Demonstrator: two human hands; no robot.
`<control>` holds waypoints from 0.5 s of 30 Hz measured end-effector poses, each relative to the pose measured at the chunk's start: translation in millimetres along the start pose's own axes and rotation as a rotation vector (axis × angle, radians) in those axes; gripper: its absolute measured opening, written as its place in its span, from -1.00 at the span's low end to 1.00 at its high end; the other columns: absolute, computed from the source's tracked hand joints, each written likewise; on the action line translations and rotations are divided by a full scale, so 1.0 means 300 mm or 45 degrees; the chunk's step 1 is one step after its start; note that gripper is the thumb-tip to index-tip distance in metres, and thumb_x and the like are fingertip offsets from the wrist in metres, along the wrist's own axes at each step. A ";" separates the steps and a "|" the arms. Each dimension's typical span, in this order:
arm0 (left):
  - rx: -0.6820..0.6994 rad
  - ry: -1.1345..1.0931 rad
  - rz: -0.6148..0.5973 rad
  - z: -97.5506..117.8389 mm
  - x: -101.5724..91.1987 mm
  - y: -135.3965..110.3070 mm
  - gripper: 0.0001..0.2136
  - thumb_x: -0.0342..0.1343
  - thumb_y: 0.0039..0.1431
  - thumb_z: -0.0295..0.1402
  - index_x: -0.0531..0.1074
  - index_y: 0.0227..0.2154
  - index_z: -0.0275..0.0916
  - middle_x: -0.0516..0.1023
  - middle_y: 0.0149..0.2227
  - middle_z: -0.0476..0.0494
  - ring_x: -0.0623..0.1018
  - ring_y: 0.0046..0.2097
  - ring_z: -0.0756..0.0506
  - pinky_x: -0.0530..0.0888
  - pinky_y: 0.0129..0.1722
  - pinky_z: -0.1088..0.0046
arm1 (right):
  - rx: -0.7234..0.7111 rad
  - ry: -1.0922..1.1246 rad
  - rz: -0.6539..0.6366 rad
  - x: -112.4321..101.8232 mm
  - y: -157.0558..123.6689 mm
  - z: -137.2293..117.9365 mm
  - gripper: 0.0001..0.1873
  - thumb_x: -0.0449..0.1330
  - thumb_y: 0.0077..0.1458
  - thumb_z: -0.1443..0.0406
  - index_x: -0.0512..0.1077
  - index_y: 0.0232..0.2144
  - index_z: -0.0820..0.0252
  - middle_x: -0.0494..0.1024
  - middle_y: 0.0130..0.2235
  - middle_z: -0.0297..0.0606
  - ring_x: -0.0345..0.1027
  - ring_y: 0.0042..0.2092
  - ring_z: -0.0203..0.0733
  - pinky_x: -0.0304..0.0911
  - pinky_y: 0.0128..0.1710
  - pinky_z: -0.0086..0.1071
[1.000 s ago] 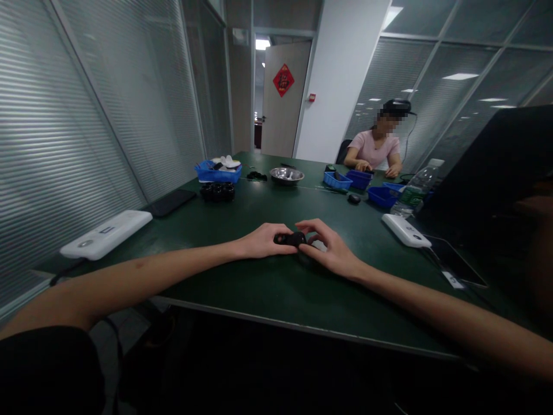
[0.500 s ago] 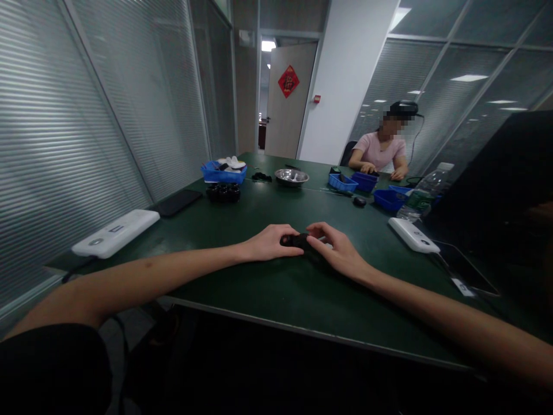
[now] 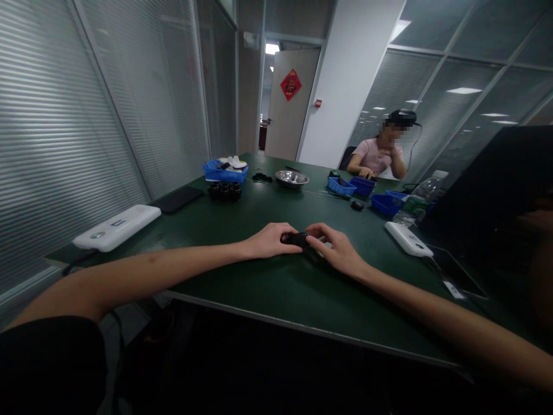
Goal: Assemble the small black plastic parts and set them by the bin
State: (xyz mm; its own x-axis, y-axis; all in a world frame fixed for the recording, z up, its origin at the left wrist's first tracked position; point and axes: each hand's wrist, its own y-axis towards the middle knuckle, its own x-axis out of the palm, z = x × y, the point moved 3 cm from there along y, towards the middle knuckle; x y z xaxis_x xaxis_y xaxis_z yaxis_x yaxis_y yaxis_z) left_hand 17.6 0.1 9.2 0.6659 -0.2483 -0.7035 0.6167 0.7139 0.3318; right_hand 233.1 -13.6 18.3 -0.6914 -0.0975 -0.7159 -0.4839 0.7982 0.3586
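Observation:
A small black part (image 3: 296, 238), too dark to name, is held low over the green table (image 3: 250, 288) between my two hands. My left hand (image 3: 272, 239) grips its left end, with the thumb in front and the fingers behind. At the right end, the bent fingers and thumb of my right hand (image 3: 334, 248) close on the same part. The fingers partly cover it, so its full shape is hidden.
A steel bowl (image 3: 292, 179) stands farther back. At left are a blue basket (image 3: 225, 172), black round parts (image 3: 224, 191) and a white power bank (image 3: 117, 227). To the right are blue bins (image 3: 384, 203), a water bottle (image 3: 418, 202) and another power bank (image 3: 408, 239). A person (image 3: 378, 150) sits across.
The view has shifted slightly. Both my hands keep their hold on the black part almost unmoved. The person across has raised one hand toward the head.

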 end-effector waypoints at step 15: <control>-0.013 -0.007 0.013 -0.006 -0.003 0.000 -0.52 0.30 0.15 -0.01 0.56 -0.02 -0.28 0.54 -0.21 -0.14 0.48 -0.25 -0.11 0.33 -0.29 0.40 | -0.033 -0.058 -0.015 0.008 0.003 0.003 -0.68 0.14 0.37 0.06 0.45 0.01 0.09 0.59 -0.15 -0.22 0.49 -0.15 -0.09 0.45 -0.17 -0.17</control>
State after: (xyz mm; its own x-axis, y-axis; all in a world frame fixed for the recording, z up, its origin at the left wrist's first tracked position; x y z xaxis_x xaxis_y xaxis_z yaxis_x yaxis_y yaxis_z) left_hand 16.3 1.4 8.7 0.6746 -0.2443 -0.6966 0.6054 0.7231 0.3326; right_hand 231.5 -12.7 16.4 -0.6609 -0.0793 -0.7463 -0.5062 0.7813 0.3652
